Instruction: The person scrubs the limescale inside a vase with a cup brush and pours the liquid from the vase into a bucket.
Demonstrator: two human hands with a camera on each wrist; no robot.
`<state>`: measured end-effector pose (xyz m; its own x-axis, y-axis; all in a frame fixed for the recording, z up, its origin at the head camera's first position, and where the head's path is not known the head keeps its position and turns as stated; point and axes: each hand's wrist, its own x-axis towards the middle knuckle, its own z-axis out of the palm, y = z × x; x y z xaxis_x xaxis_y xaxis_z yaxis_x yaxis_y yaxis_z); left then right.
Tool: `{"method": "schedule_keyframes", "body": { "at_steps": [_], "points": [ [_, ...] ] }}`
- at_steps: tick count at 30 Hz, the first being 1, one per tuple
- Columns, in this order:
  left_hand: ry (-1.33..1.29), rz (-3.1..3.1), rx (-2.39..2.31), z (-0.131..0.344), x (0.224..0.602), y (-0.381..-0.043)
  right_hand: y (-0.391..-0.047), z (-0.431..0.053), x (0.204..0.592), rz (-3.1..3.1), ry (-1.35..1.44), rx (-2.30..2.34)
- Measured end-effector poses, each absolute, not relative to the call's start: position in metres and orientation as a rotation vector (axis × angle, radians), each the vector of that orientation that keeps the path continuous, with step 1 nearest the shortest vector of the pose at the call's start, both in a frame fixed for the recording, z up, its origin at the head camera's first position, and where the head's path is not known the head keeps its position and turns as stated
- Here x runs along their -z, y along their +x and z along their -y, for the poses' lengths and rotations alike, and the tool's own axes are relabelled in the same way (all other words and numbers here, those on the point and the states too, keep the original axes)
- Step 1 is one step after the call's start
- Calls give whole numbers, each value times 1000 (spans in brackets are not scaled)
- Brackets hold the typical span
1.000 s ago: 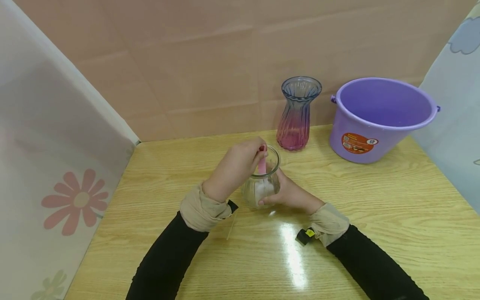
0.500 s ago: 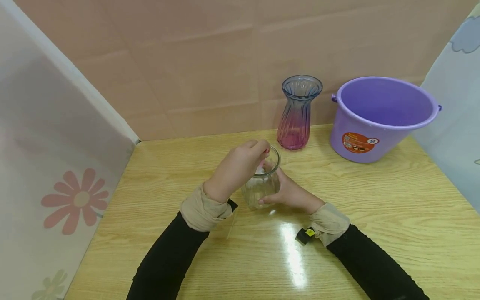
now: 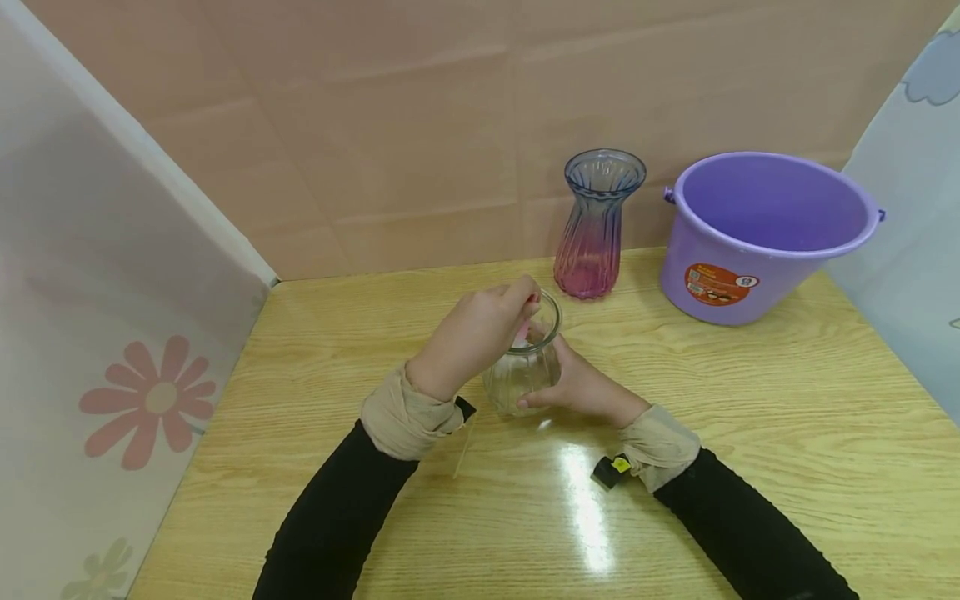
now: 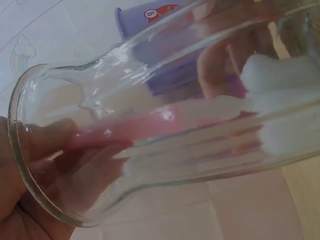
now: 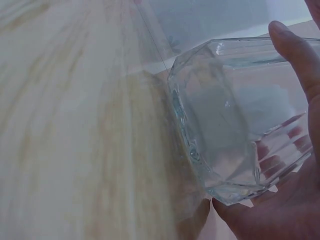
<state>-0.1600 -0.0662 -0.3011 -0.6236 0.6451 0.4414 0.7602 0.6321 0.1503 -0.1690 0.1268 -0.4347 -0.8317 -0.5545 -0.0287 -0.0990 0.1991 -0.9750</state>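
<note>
- Working at the mouth of a glass jar (image 3: 510, 385), a left hand (image 3: 478, 327) pinches the pink handle (image 4: 145, 126) of a white-headed tool, its fingers and thumb together on it.
- Changed within the last second: in the head view, the handle is now mostly covered by the left hand, with only a scrap of pink and white left showing at the jar's mouth. The white head (image 4: 282, 75) no longer shows through the jar's lower front wall; the jar itself stays put.
- That reads as the tool being shifted inside the jar rather than lifted out, so the work within the glass appears to be under way.
- Below the left hand, the tool runs down inside the jar; the left wrist view puts the white head deep in the jar, toward its base. Whether it presses the glass is hard to tell.
- Clasping the jar's lower body, the right hand (image 3: 581, 387) is curled around it, thumb on one side and fingers on the other.
- Behind the jar and to its right stand a tinted vase (image 3: 588, 258) and, farther right, a purple bucket (image 3: 686, 250), all on the wood-grain surface (image 3: 337, 333).
</note>
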Motion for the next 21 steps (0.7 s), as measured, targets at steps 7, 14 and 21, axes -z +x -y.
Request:
{"method": "schedule_keyframes", "body": {
  "at_steps": [7, 14, 21],
  "points": [
    [-1100, 2491, 496, 66, 305, -161, -169, -127, 434, -2115, -615, 1659],
    [-1076, 2540, 620, 66, 304, -162, -168, -126, 433, -2086, -626, 1674],
    [-1072, 2592, 639, 66, 300, -160, -168, -126, 433, -2063, -640, 1696]
  ]
}}
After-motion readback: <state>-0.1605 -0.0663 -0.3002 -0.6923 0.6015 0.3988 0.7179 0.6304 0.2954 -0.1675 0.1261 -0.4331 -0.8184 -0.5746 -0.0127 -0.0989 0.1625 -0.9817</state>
